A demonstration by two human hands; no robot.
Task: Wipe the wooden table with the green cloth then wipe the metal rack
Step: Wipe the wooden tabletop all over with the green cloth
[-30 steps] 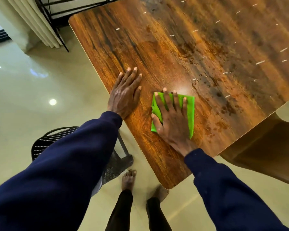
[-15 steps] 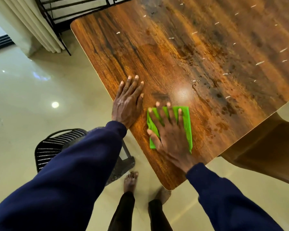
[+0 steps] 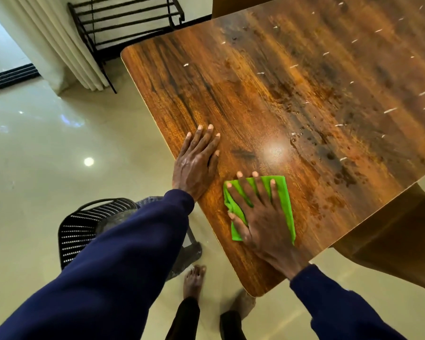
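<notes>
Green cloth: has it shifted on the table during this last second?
Yes. The green cloth, pressed flat under the right hand, has slid back toward the wooden table's near corner, closer to the person.

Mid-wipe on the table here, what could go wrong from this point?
1. The right hand only presses flat on the green cloth, so it may bunch or slip out.
2. Droplets and white specks lie beyond the cloth on the wooden table; short strokes could miss them.
3. Sweeping them off the near edge could wet the glossy floor by the bare feet.
</notes>
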